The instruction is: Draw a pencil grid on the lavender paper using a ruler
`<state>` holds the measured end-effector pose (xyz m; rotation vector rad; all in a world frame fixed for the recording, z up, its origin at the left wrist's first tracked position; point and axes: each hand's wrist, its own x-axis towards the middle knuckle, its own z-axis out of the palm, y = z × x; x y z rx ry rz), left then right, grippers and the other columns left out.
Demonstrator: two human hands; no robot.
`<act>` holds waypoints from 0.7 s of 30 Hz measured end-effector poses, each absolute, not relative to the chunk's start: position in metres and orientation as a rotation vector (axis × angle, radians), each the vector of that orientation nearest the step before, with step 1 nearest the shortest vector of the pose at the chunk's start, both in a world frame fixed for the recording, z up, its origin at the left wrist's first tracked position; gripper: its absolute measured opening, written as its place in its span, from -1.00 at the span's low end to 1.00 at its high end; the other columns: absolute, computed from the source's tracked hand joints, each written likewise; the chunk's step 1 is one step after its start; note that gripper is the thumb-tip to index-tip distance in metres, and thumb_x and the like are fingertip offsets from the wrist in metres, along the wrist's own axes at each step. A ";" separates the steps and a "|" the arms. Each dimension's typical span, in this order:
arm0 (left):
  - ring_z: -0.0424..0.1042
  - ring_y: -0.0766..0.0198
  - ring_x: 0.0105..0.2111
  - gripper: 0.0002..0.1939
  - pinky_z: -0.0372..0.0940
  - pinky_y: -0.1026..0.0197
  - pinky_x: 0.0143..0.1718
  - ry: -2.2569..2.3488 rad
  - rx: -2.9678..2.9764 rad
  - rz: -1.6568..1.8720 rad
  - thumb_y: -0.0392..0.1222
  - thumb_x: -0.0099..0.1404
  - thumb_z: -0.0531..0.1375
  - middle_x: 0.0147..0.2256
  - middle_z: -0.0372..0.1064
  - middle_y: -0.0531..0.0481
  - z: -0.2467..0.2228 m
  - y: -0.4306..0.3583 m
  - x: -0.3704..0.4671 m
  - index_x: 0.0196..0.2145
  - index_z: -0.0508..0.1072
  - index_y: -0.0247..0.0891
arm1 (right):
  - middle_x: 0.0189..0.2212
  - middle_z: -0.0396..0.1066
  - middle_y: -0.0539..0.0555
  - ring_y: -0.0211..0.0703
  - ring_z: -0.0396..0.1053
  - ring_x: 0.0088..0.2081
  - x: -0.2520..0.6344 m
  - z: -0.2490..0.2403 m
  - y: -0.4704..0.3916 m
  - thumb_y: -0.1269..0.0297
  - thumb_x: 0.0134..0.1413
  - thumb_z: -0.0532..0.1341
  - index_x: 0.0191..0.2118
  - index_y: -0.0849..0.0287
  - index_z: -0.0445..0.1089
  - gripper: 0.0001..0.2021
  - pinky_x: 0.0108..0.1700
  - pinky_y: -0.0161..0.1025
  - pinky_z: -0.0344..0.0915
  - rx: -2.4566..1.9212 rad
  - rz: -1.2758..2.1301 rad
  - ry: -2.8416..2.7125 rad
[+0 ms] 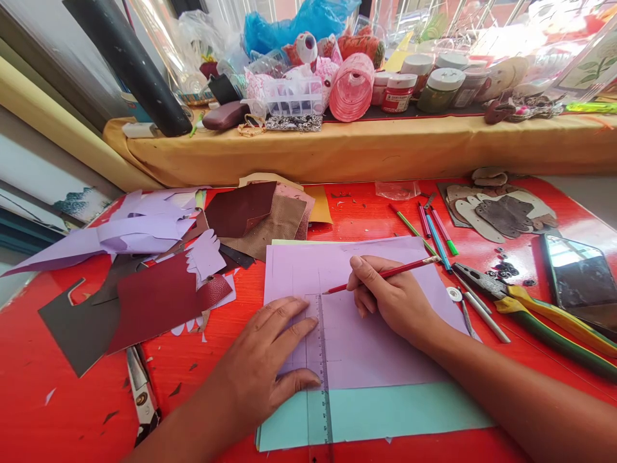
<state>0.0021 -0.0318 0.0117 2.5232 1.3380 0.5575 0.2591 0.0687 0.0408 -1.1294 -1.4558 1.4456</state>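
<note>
A purple sheet of paper with thin pencil lines lies over a teal sheet in front of me. Down its left part runs a clear ruler. My left hand presses flat on the ruler and paper, its fingers spread. Over the purple sheet, my right hand is closed around a red pencil. The pencil's tip is close to the ruler's upper end, by a drawn line; whether it touches the paper I cannot tell.
Scissors and leather scraps lie left, near purple paper offcuts. Pliers, felt-tip pens, a phone and leather cutouts are right. Paint jars stand on the ledge behind.
</note>
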 end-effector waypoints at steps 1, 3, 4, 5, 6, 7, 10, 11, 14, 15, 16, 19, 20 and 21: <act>0.35 -0.15 0.38 -0.39 0.42 -0.22 0.34 1.337 2.525 0.559 0.25 0.54 0.25 0.39 0.35 -0.24 0.012 -0.032 0.002 0.35 0.42 -0.16 | -0.73 0.23 -0.11 -0.20 0.31 -0.65 0.259 0.041 0.069 -0.29 0.41 0.26 -0.45 0.11 0.44 -0.42 -0.53 -0.24 0.23 -1.131 1.444 -1.460; 0.35 -0.15 0.38 -0.40 0.42 -0.23 0.34 1.335 2.526 0.562 0.25 0.56 0.23 0.39 0.35 -0.24 0.012 -0.032 0.002 0.35 0.41 -0.16 | -0.72 0.25 -0.10 -0.20 0.30 -0.65 0.259 0.040 0.069 -0.30 0.41 0.25 -0.44 0.11 0.45 -0.42 -0.52 -0.23 0.23 -1.136 1.433 -1.485; 0.35 -0.14 0.38 -0.40 0.42 -0.23 0.34 1.334 2.525 0.561 0.25 0.56 0.23 0.39 0.35 -0.24 0.013 -0.032 0.002 0.35 0.41 -0.16 | -0.72 0.26 -0.09 -0.20 0.30 -0.65 0.258 0.040 0.068 -0.30 0.41 0.25 -0.44 0.11 0.46 -0.41 -0.51 -0.23 0.23 -1.137 1.425 -1.500; 0.34 -0.14 0.38 -0.40 0.41 -0.23 0.35 1.334 2.522 0.558 0.25 0.56 0.23 0.39 0.34 -0.24 0.013 -0.032 0.002 0.36 0.41 -0.16 | -0.72 0.27 -0.09 -0.21 0.29 -0.64 0.258 0.040 0.068 -0.30 0.41 0.24 -0.44 0.11 0.46 -0.41 -0.51 -0.23 0.23 -1.139 1.419 -1.513; 0.34 -0.14 0.39 -0.40 0.41 -0.23 0.35 1.335 2.519 0.555 0.25 0.56 0.23 0.40 0.34 -0.24 0.013 -0.032 0.002 0.36 0.40 -0.15 | -0.71 0.28 -0.08 -0.21 0.29 -0.64 0.259 0.040 0.068 -0.30 0.41 0.24 -0.44 0.12 0.47 -0.41 -0.51 -0.23 0.24 -1.140 1.416 -1.524; 0.34 -0.15 0.39 -0.39 0.41 -0.23 0.35 1.336 2.516 0.551 0.25 0.56 0.23 0.40 0.34 -0.24 0.012 -0.032 0.002 0.36 0.40 -0.15 | -0.71 0.29 -0.08 -0.21 0.29 -0.64 0.259 0.040 0.068 -0.30 0.42 0.24 -0.44 0.12 0.47 -0.41 -0.50 -0.23 0.24 -1.142 1.415 -1.531; 0.33 -0.16 0.39 -0.39 0.40 -0.24 0.35 1.342 2.507 0.537 0.26 0.56 0.22 0.40 0.34 -0.23 0.012 -0.032 0.002 0.36 0.40 -0.14 | -0.71 0.29 -0.09 -0.21 0.30 -0.63 0.259 0.041 0.068 -0.29 0.43 0.23 -0.43 0.12 0.47 -0.41 -0.49 -0.23 0.25 -1.143 1.413 -1.536; 0.33 -0.16 0.39 -0.39 0.40 -0.24 0.36 1.343 2.506 0.534 0.26 0.56 0.22 0.40 0.34 -0.23 0.011 -0.032 0.002 0.36 0.40 -0.14 | -0.71 0.29 -0.08 -0.20 0.30 -0.62 0.259 0.041 0.068 -0.29 0.43 0.23 -0.43 0.12 0.47 -0.42 -0.48 -0.23 0.25 -1.144 1.413 -1.537; 0.33 -0.15 0.39 -0.39 0.40 -0.25 0.35 1.343 2.512 0.538 0.26 0.56 0.23 0.40 0.33 -0.23 0.011 -0.032 0.002 0.36 0.40 -0.14 | -0.70 0.30 -0.08 -0.21 0.29 -0.63 0.259 0.041 0.068 -0.28 0.44 0.23 -0.43 0.12 0.47 -0.42 -0.49 -0.23 0.24 -1.143 1.413 -1.543; 0.33 -0.15 0.39 -0.39 0.41 -0.25 0.35 1.342 2.514 0.542 0.25 0.56 0.23 0.40 0.33 -0.24 0.011 -0.032 0.002 0.36 0.40 -0.14 | -0.70 0.30 -0.08 -0.21 0.29 -0.63 0.259 0.041 0.068 -0.28 0.44 0.23 -0.43 0.12 0.48 -0.42 -0.48 -0.23 0.24 -1.144 1.416 -1.544; 0.33 -0.15 0.39 -0.39 0.41 -0.25 0.35 1.341 2.513 0.543 0.25 0.56 0.23 0.40 0.33 -0.24 0.011 -0.032 0.002 0.37 0.40 -0.14 | -0.70 0.31 -0.07 -0.21 0.29 -0.62 0.259 0.041 0.068 -0.29 0.43 0.23 -0.43 0.12 0.48 -0.41 -0.48 -0.23 0.24 -1.147 1.417 -1.544; 0.33 -0.16 0.40 -0.39 0.40 -0.26 0.35 1.346 2.501 0.539 0.25 0.55 0.24 0.40 0.33 -0.24 0.011 -0.032 0.002 0.37 0.40 -0.13 | -0.69 0.32 -0.07 -0.20 0.28 -0.62 0.259 0.042 0.068 -0.31 0.42 0.22 -0.43 0.12 0.48 -0.41 -0.49 -0.23 0.23 -1.154 1.418 -1.546; 0.33 -0.17 0.40 -0.38 0.40 -0.26 0.35 1.345 2.499 0.539 0.26 0.55 0.24 0.40 0.33 -0.25 0.011 -0.032 0.002 0.37 0.40 -0.13 | -0.69 0.32 -0.06 -0.20 0.28 -0.62 0.259 0.042 0.068 -0.31 0.42 0.22 -0.43 0.12 0.47 -0.40 -0.49 -0.23 0.23 -1.155 1.416 -1.547; 0.33 -0.17 0.40 -0.38 0.40 -0.26 0.35 1.344 2.499 0.541 0.26 0.55 0.24 0.40 0.33 -0.25 0.011 -0.032 0.002 0.37 0.40 -0.14 | -0.69 0.32 -0.06 -0.20 0.28 -0.62 0.259 0.042 0.068 -0.31 0.42 0.22 -0.43 0.11 0.48 -0.40 -0.49 -0.22 0.23 -1.155 1.414 -1.549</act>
